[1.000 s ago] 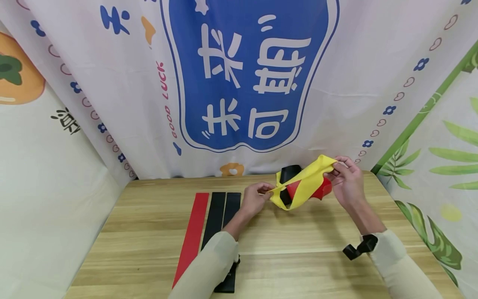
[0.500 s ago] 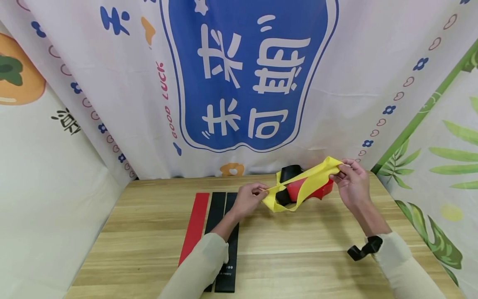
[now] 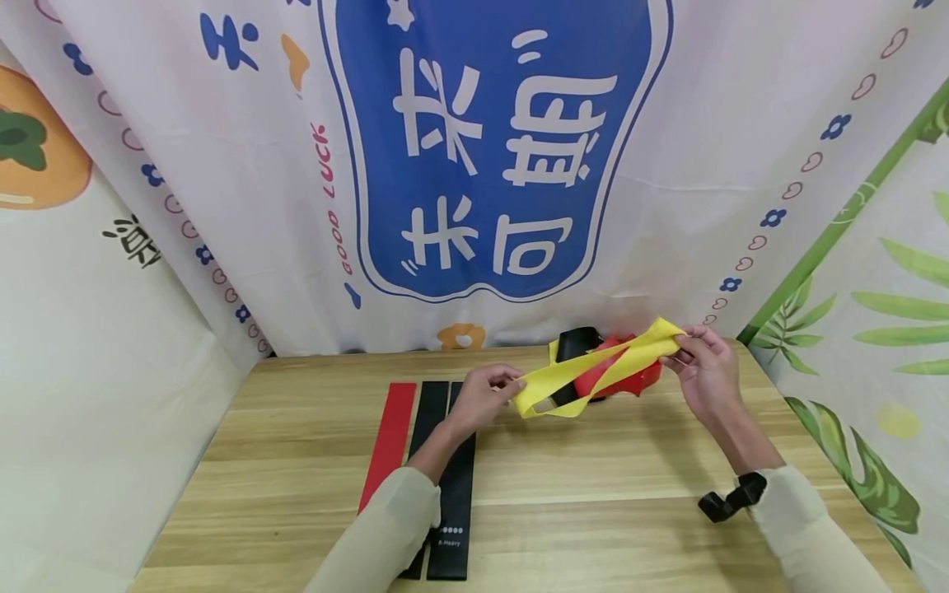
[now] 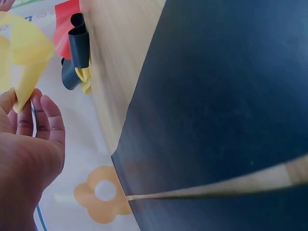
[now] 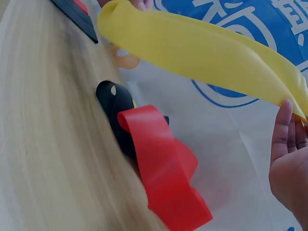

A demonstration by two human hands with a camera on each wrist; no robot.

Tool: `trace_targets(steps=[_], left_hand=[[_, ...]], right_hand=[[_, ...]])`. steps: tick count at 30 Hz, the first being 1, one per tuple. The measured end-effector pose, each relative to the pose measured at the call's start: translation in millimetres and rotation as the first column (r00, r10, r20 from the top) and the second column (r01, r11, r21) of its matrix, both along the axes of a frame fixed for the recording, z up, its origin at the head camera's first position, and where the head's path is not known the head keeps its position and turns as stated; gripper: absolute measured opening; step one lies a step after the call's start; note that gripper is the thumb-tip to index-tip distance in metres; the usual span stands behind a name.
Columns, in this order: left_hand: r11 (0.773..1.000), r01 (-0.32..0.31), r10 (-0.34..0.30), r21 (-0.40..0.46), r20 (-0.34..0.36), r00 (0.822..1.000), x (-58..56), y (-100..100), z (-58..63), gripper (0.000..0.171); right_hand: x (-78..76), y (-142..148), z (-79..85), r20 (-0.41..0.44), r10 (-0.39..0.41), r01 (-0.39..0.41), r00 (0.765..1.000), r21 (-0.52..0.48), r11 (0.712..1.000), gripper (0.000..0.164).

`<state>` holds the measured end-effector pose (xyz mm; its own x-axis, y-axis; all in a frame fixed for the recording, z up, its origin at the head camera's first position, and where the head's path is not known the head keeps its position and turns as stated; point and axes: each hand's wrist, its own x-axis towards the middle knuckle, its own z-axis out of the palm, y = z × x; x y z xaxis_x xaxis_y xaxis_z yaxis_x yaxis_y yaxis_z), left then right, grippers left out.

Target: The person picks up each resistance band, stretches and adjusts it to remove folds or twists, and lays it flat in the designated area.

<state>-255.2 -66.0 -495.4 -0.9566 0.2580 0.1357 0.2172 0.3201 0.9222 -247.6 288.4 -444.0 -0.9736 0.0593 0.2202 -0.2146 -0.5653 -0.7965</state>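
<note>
A yellow resistance band (image 3: pixel 549 378) is stretched between both hands above the back of the table. My left hand (image 3: pixel 478 401) pinches its left end between thumb and fingers, as the left wrist view also shows on the near hand (image 4: pixel 31 139). At the other end my right hand (image 3: pixel 706 366) grips the loop, higher than the left. Behind and below the band lies a loose pile, with a crumpled red band (image 3: pixel 639 380), a curled black band (image 3: pixel 578 342) and a bit of yellow. In the right wrist view the red band (image 5: pixel 161 163) overlaps the black one (image 5: pixel 115 103).
To the left, a red band (image 3: pixel 389 436) and two black bands (image 3: pixel 452 511) lie flat side by side on the wooden table (image 3: pixel 282 461), partly under my left forearm. A printed curtain (image 3: pixel 630 231) hangs right behind the table's back edge. A black strap (image 3: pixel 734 497) dangles at my right wrist.
My hands have moved apart, left hand to the left and right hand to the right, drawing the yellow band longer and flatter. More of the flat black band's print shows.
</note>
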Motion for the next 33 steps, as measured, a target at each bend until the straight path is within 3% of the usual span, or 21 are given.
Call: trace_targets(steps=[4,11,19,33], left_hand=[[0.999,0.018,-0.019,0.038,0.023,1.000,1.0,-3,-0.2,0.015],[0.994,0.040,-0.046,0.104,0.054,0.997,4.6,-6,2.7,0.017],[0.982,0.084,-0.101,0.171,0.094,0.990,6.7,-11,0.2,0.020],[0.973,0.144,-0.175,0.181,0.170,0.970,10.4,-19,-3.2,0.024]], right_hand=[[0.0,5,-4.4,0.047,0.001,-0.002,0.999,0.023,1.000,0.019],[-1.1,10,-13.7,0.111,0.012,-0.017,0.994,0.049,0.999,0.005],[0.6,14,-24.9,0.165,0.020,-0.039,0.986,0.117,0.992,0.007],[3.9,16,-39.8,0.263,0.015,-0.056,0.965,0.146,0.988,0.009]])
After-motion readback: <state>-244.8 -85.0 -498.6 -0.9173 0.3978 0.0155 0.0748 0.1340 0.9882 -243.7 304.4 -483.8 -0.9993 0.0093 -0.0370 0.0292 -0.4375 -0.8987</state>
